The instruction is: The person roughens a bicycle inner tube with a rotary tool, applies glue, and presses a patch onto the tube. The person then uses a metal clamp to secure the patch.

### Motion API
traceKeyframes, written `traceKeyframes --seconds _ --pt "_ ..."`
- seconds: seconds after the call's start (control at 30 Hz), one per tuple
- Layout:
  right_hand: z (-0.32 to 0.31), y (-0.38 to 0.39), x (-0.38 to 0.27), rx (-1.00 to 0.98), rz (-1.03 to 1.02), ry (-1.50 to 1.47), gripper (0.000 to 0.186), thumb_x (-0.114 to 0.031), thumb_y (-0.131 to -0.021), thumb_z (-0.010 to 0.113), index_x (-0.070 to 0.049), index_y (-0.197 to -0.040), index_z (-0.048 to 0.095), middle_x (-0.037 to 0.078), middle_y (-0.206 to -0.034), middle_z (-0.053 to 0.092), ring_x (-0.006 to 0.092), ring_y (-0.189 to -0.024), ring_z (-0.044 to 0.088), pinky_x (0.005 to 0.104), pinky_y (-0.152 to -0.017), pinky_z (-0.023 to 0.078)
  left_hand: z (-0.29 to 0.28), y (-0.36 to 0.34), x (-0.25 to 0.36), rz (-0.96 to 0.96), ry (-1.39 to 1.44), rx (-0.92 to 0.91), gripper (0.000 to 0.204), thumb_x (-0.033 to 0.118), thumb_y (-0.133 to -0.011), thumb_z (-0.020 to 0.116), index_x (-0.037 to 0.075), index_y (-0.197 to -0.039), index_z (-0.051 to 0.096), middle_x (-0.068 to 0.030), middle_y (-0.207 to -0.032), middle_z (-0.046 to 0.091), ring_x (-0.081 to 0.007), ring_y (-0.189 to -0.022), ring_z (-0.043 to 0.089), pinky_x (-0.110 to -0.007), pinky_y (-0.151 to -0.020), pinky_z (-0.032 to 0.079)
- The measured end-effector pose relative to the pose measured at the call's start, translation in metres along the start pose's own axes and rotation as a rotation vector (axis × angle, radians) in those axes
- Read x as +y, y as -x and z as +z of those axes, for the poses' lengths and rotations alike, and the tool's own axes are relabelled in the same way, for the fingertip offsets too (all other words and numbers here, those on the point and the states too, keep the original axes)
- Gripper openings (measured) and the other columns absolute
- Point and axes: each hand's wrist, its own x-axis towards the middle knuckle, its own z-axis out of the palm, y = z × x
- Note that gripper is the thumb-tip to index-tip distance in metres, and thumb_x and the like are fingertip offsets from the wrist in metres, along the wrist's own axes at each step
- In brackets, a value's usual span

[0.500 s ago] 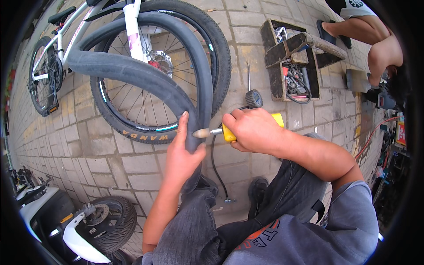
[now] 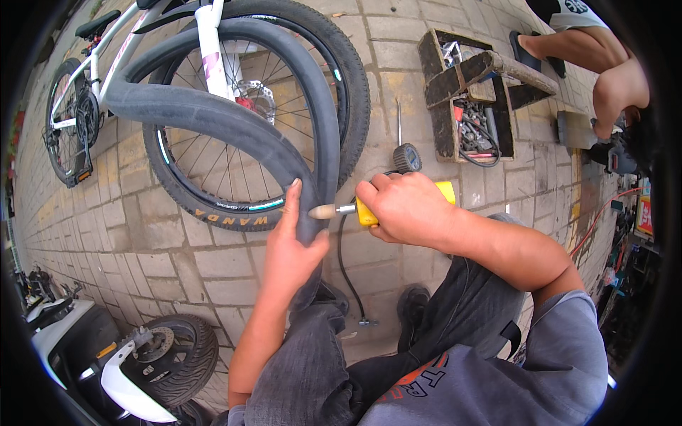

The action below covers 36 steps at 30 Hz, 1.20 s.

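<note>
My left hand (image 2: 295,245) is closed round the dark grey inner tube (image 2: 185,113), which loops up over the bicycle's front wheel (image 2: 160,188). My right hand (image 2: 401,209) grips a yellow-bodied hand tool (image 2: 444,190) with a short metal shaft. Its pale conical tip (image 2: 323,211) rests against the tube between my left thumb and fingers. Beyond my right hand a round gauge (image 2: 407,159) with a long metal stem lies on the paving, and a black hose (image 2: 344,259) runs below the tool to a metal fitting.
A white bicycle (image 2: 114,57) is at upper left. A wooden toolbox (image 2: 446,142) full of tools stands at upper right, near a crouching person (image 2: 611,99). A scooter's wheel (image 2: 192,362) and white mudguard (image 2: 135,387) are at lower left. A red hose (image 2: 597,224) runs at right.
</note>
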Motion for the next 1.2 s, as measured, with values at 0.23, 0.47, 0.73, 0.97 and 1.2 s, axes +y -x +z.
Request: traceKeyframes --seconds 0.23,0.47,0.73,0.97,1.2 --pt "0.0006 -0.0007 0.0016 0.073 -0.036 -0.006 0.033 -0.020 -0.073 0.074 -0.001 -0.093 0.055 0.014 -0.077 0.064 0.0319 -0.069 0.069 0.0429 -0.057 0.055 0.0005 -0.0007 0.0003 -0.012 -0.025 -0.003 0.091 0.000 -0.077 0.067 0.013 -0.156 0.024 -0.0166 -0.134 0.058 -0.0191 -0.115 0.059 -0.032 -0.096 0.048" --pt "0.0010 -0.0020 0.0009 0.078 -0.042 -0.012 0.031 -0.020 -0.074 0.073 -0.001 -0.091 0.055 0.014 -0.076 0.064 0.0317 -0.069 0.069 0.0431 -0.057 0.055 0.0001 -0.0003 -0.0013 0.026 -0.094 0.022 0.092 0.002 -0.077 0.068 0.015 -0.156 0.024 -0.0167 -0.130 0.060 -0.0221 -0.112 0.063 -0.033 -0.094 0.049" --pt "0.0020 -0.0023 0.0017 0.079 -0.050 -0.017 0.029 -0.019 -0.075 0.072 -0.001 -0.090 0.055 0.014 -0.076 0.064 0.0327 -0.066 0.068 0.0434 -0.056 0.054 -0.0003 -0.0016 -0.0006 -0.039 -0.048 -0.006 0.092 0.003 -0.077 0.069 0.016 -0.157 0.024 -0.0181 -0.133 0.058 -0.0236 -0.115 0.062 -0.034 -0.095 0.049" --pt "0.0004 -0.0027 -0.0013 -0.005 0.010 -0.015 0.040 -0.024 -0.069 0.078 -0.003 -0.092 0.053 0.014 -0.082 0.063 0.0320 -0.073 0.068 0.0428 -0.062 0.055 0.0000 -0.0001 -0.0015 0.000 -0.077 0.003 0.092 0.003 -0.077 0.069 0.016 -0.156 0.024 -0.0192 -0.134 0.058 -0.0234 -0.115 0.062 -0.034 -0.096 0.048" --pt "0.0008 -0.0011 -0.0018 -0.006 0.004 -0.019 0.040 -0.024 -0.069 0.077 -0.003 -0.094 0.053 0.014 -0.082 0.063 0.0319 -0.075 0.068 0.0429 -0.062 0.055 0.0006 0.0006 -0.0044 0.018 -0.051 0.006 0.092 0.002 -0.077 0.068 0.014 -0.156 0.024 -0.0178 -0.131 0.060 -0.0202 -0.112 0.062 -0.032 -0.094 0.049"
